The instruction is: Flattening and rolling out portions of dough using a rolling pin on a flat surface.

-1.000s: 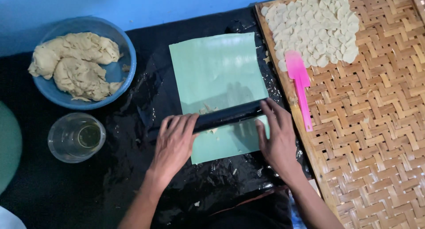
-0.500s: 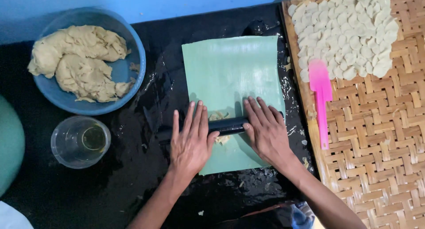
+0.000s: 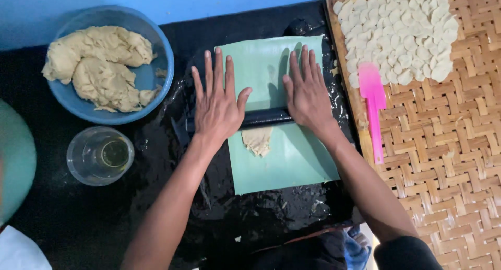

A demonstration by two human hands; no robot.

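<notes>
1. Two flat hands press on a dark rolling pin (image 3: 263,117) near the middle of the frame; its long axis runs left to right across a pale green sheet (image 3: 284,160).
2. Left hand (image 3: 218,104) lies open, fingers spread and pointing toward the top of the frame, palm over the pin's left end. It grips nothing; it only bears down.
3. Right hand (image 3: 307,92) is likewise open and flat, palm over the pin's right end, fingers reaching up the sheet.
4. Between the hands only a short bare stretch of the pin shows, so both hands sit about equally near its middle.
5. A small flattened piece of dough (image 3: 257,140) pokes out just below the pin, toward the bottom of the frame, touching the sheet and closer to the left hand's wrist.
6. At upper left stands a blue bowl (image 3: 156,45) of dough lumps, with a clear glass (image 3: 100,155) below it on the black counter (image 3: 68,218).
7. At right, a woven tray (image 3: 443,160) carries cut dough pieces (image 3: 402,35) and a pink spatula (image 3: 373,103).
</notes>
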